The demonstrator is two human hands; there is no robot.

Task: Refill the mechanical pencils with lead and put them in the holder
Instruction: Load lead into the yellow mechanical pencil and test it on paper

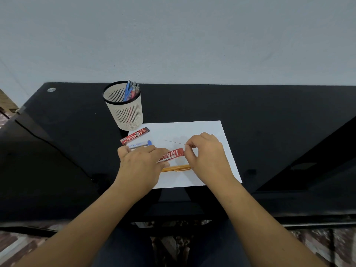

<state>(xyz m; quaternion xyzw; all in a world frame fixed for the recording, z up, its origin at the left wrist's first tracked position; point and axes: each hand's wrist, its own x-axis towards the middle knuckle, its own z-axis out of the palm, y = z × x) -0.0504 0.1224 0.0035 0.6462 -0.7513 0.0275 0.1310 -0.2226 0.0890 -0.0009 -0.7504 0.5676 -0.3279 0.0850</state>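
Dark trousers show at the bottom of the frame, below the black glossy desk (pixel 269 132). On the desk, at the centre, lies a white sheet of paper (pixel 208 128). An orange pencil (pixel 176 168) lies flat on the paper between the two hands.

The left hand (pixel 138 164) lies palm down. Its fingers are laid nearly straight over the left end of a red lead case (pixel 173 154) marked "2B", pressing it down, with the thumb spread away. This hand hides the pencil's left end. The right hand (pixel 208 151) has its fingers curled and pinches a thin lead (pixel 174 142) between thumb and forefinger, just above the case's right end.

Farther back, left of the paper, are a clear lead tube (pixel 139 144) with a blue cap, marked "2B", and a second red case (pixel 134 136) reading "Alpha PENCIL LEAD". Behind them stands the beige slotted holder (pixel 126 114), with blue and red pencils (pixel 131 90) upright in it.
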